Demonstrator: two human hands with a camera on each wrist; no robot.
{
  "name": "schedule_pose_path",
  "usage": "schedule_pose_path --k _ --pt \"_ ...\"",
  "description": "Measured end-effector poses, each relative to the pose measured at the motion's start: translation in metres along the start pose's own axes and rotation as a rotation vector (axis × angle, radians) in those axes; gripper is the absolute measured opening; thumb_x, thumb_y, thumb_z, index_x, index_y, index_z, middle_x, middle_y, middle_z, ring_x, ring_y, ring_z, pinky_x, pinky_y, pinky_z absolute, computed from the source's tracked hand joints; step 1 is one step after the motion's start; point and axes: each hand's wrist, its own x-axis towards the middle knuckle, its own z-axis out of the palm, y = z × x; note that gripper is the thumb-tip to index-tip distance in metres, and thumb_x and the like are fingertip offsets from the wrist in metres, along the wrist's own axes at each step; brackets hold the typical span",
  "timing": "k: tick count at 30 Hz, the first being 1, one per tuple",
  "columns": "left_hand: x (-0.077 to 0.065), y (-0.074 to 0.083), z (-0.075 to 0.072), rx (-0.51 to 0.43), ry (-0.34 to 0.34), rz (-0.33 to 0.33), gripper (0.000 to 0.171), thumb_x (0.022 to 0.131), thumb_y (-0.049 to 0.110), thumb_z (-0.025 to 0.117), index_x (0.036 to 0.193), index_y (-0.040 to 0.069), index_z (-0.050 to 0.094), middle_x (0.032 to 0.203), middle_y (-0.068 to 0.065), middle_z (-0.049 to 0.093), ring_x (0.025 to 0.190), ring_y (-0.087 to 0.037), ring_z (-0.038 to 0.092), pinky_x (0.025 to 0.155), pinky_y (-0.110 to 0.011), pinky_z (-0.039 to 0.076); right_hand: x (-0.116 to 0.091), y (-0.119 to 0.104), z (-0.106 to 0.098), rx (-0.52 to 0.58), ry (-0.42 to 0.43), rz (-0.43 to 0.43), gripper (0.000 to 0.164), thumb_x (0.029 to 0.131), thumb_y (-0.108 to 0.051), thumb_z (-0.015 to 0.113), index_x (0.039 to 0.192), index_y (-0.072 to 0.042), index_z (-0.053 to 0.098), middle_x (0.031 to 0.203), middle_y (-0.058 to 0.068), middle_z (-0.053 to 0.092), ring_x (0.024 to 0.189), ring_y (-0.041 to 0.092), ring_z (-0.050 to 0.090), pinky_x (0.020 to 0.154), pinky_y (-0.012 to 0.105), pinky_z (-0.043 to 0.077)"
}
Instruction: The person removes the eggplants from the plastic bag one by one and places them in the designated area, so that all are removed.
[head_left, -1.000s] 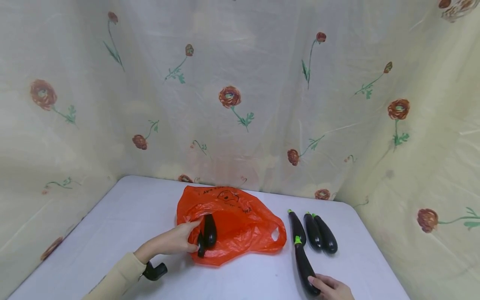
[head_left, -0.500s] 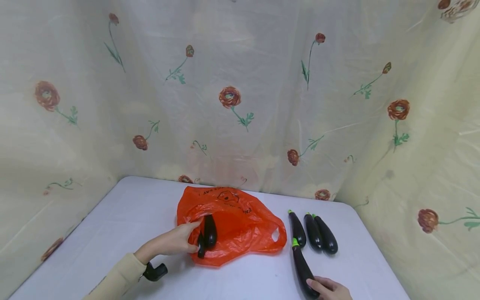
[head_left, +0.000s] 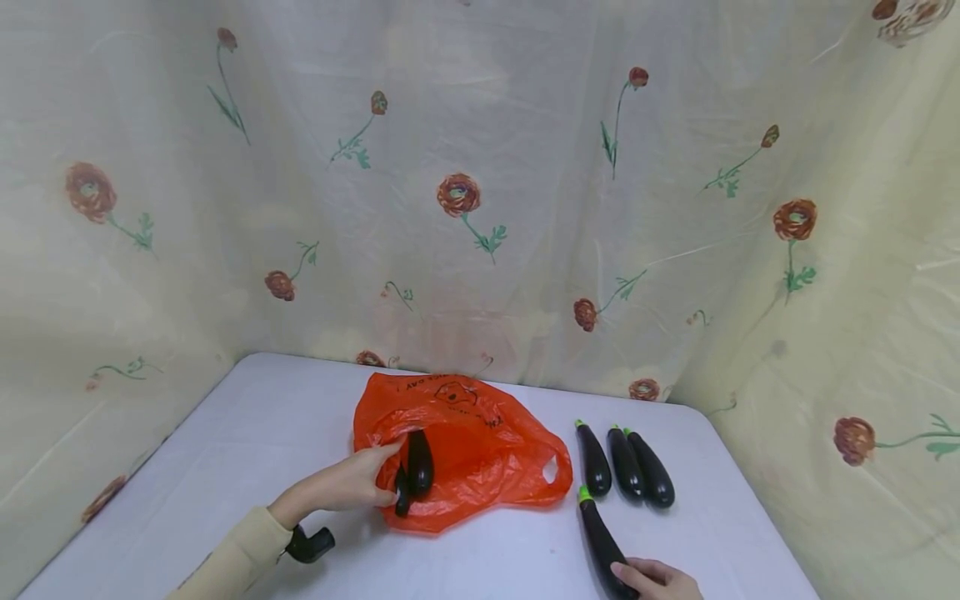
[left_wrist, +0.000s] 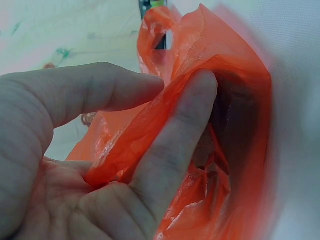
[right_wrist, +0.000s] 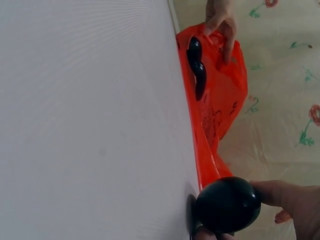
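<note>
My left hand [head_left: 360, 479] holds the mouth of a red plastic bag [head_left: 495, 467]. In the left wrist view, the bag's edge [left_wrist: 135, 145] lies between thumb and fingers. Two dark eggplants [head_left: 420, 467] show in the bag's opening, one partly covered by the hand. At the front right, my right hand [head_left: 660, 579] grips another eggplant [head_left: 602, 542] by its thick end, its green stem end pointing away from me. In the right wrist view, thumb and fingers sit on either side of that eggplant's round end [right_wrist: 227, 205].
Three more eggplants lie in a row at the right of the white table [head_left: 300, 417], the middle eggplant [head_left: 626, 467] close beside its right neighbour. A flowered curtain [head_left: 525, 208] surrounds the table's back and sides. A black device [head_left: 309, 543] sits under my left wrist.
The eggplant in my right hand has shifted slightly toward me and left, its stem end now apart from the eggplants behind. My left hand and the bag stay in place.
</note>
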Motion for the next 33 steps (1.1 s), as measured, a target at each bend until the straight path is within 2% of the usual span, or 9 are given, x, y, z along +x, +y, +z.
schedule_pose_path --k 10,21,26,33 --pt "-0.001 -0.002 -0.002 0.015 0.000 0.029 0.078 0.081 0.011 0.073 0.146 -0.006 0.033 0.143 -0.021 0.048 0.116 -0.028 0.051 0.102 -0.059 0.042 0.000 0.000 0.002 -0.004 0.020 -0.017 0.101 0.054 -0.072 0.076 0.118 0.004 0.064 0.093 0.018 0.069 0.078 0.021 0.061 0.076 0.042 0.052" --pt "-0.001 -0.001 -0.002 0.010 0.003 0.041 0.076 0.080 0.010 0.073 0.144 -0.006 0.036 0.139 -0.019 0.052 0.108 -0.024 0.052 0.101 -0.057 0.044 0.007 0.001 0.002 0.003 0.036 0.036 0.102 0.053 -0.073 0.075 0.121 0.003 0.062 0.098 0.019 0.067 0.084 0.026 0.060 0.074 0.041 0.053" --pt "-0.002 0.002 -0.002 0.010 0.005 0.026 0.076 0.080 0.010 0.073 0.144 -0.007 0.036 0.140 -0.020 0.051 0.111 -0.026 0.052 0.101 -0.058 0.043 0.008 0.001 -0.002 0.001 0.030 0.018 0.098 0.058 -0.071 0.075 0.123 0.001 0.061 0.101 0.020 0.066 0.086 0.027 0.058 0.074 0.039 0.052" --pt "-0.002 0.000 -0.002 0.005 -0.001 0.029 0.077 0.080 0.010 0.073 0.145 -0.006 0.035 0.141 -0.020 0.050 0.111 -0.026 0.051 0.102 -0.058 0.043 0.008 0.002 -0.009 0.007 0.051 -0.025 0.102 0.057 -0.074 0.073 0.122 0.003 0.061 0.103 0.022 0.066 0.083 0.023 0.059 0.073 0.039 0.052"
